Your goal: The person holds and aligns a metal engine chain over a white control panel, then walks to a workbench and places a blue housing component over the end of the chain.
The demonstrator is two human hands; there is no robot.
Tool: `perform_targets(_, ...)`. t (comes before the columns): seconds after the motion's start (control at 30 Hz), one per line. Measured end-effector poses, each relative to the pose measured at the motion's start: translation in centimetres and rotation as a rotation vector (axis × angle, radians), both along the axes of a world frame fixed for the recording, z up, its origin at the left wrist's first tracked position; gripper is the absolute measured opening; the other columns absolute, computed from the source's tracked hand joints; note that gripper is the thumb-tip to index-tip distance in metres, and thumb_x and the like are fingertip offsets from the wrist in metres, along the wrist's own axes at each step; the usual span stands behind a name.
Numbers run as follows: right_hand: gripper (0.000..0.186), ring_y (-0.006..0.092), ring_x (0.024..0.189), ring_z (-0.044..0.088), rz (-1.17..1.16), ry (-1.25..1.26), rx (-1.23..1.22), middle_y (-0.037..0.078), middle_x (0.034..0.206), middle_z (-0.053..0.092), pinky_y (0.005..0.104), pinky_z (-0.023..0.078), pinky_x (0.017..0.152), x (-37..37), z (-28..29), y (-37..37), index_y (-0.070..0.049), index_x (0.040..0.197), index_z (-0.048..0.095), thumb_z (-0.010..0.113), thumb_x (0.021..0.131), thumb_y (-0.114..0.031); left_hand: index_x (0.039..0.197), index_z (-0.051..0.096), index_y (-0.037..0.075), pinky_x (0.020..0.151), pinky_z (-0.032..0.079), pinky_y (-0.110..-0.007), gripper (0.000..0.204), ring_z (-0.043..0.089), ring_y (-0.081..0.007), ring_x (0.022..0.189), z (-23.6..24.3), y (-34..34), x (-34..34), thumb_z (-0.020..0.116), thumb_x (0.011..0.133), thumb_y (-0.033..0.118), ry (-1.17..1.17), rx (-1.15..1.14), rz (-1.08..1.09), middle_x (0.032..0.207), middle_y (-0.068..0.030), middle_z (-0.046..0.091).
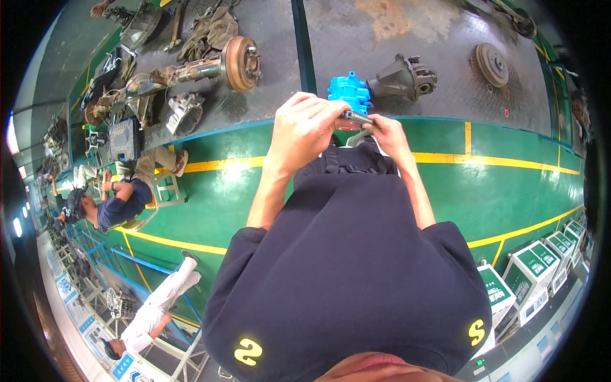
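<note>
My left hand and my right hand are raised in front of my chest, near the workbench edge. Between them is a thin, dark, flat object, seen almost edge-on. Both hands have closed on it, the left fingers curled round one end and the right fingers pinching the other. Its exact kind does not show. A bit of red appears just beneath it. Just beyond, a bright blue housing stands on the bench, its near side partly hidden by my hands. A grey metal differential housing lies right beside it.
A rusty axle with a brake drum lies on the bench at left, near a light metal casting and a dark case. Another drum is at right. A seated person and a person in white are left; white-green boxes stand right.
</note>
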State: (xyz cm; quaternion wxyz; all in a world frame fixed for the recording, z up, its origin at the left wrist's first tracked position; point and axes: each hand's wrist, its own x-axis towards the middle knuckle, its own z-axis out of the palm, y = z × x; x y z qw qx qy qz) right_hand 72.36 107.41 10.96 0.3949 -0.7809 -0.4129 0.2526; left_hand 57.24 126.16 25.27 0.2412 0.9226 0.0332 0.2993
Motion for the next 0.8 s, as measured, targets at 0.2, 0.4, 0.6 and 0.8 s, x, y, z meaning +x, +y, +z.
perform_targets(0.2,0.018,0.0334,0.078,0.067,-0.028,-0.164,0.019,0.019,0.086,0.067,0.0354,0.051,0.066,2.2,3.4,-2.1,-0.001,0.1,0.063,0.064,0.084,-0.009,0.092,0.066,0.008,0.075,0.049,-0.033,0.023,0.065,-0.0219,0.073,-3.4,1.0,-1.1,0.073,0.073,0.017,0.073,0.012,-0.026,0.08,-0.0044,0.069)
perform_targets(0.4,0.015,0.0332,0.073,0.064,0.22,-0.444,-0.045,0.015,0.078,0.064,0.0424,0.048,0.062,0.7,12.3,0.6,-0.003,0.088,0.06,0.065,0.083,-0.016,0.093,0.066,0.006,0.077,0.049,-0.036,0.018,0.064,-0.0263,0.078,-10.5,1.5,-1.4,0.064,0.076,0.004,0.224,-0.107,-0.048,0.082,-0.0089,0.069)
perform_targets(0.6,0.018,0.034,0.074,0.064,0.191,-0.449,0.114,0.014,0.081,0.066,0.0383,0.049,0.063,0.5,14.5,0.0,-0.001,0.092,0.063,0.07,0.079,-0.012,0.094,0.068,0.006,0.076,0.049,-0.038,0.023,0.064,-0.0293,0.081,-13.7,1.1,-1.9,0.066,0.071,0.003,0.21,-0.265,0.039,0.081,-0.0111,0.067)
perform_targets(0.8,0.019,0.0337,0.076,0.063,0.09,-0.277,-0.076,0.014,0.081,0.065,0.0411,0.048,0.065,0.7,8.4,-1.3,-0.003,0.094,0.063,0.068,0.082,-0.017,0.09,0.069,0.006,0.069,0.05,-0.033,0.024,0.063,-0.026,0.074,-8.6,1.1,-1.7,0.077,0.068,0.011,0.031,-0.203,0.034,0.079,-0.0081,0.068)
